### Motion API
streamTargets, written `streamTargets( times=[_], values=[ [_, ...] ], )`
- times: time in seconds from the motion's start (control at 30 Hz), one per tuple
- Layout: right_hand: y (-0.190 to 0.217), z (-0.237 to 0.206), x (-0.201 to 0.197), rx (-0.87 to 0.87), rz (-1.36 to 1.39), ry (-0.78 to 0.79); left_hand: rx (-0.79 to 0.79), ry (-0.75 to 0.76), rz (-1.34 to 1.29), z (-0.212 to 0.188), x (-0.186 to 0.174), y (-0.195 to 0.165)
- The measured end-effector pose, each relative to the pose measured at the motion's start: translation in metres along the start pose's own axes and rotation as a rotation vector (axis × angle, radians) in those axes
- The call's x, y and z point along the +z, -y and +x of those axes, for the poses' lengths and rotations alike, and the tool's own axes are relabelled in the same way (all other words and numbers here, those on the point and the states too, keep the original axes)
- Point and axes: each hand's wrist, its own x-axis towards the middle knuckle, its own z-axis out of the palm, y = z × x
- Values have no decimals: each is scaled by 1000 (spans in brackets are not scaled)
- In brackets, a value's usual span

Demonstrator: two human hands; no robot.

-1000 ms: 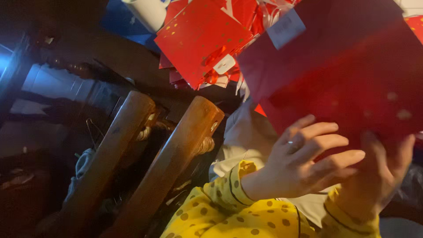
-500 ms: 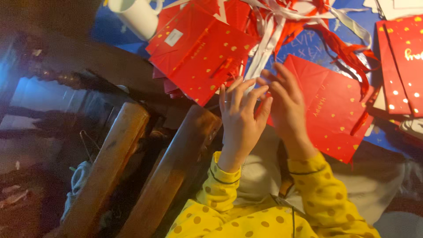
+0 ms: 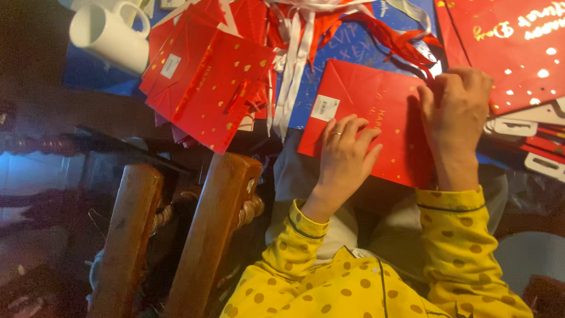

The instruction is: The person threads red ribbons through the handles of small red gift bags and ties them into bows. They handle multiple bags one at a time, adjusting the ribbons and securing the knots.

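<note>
Red gift bag (image 3: 376, 112) lies flat at the worktop's near edge, partly overhanging the lap. Left of it sit a white mug (image 3: 109, 38) and a heap of red bags (image 3: 209, 88) (crowding that side). Left hand (image 3: 344, 159) presses flat, fingers spread; right hand (image 3: 456, 112) curls its grip on the bag's right edge.
</note>
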Motion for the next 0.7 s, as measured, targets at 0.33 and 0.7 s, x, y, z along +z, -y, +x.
streamTargets(
  times=[0.33, 0.7],
  values=[
    [30, -28, -49, 308, 435, 15, -1, -11, -149, 18, -13, -27],
    [9, -76, -89, 452, 1021, -36, 76, 205, -598, 47, 2, -63]
  ],
)
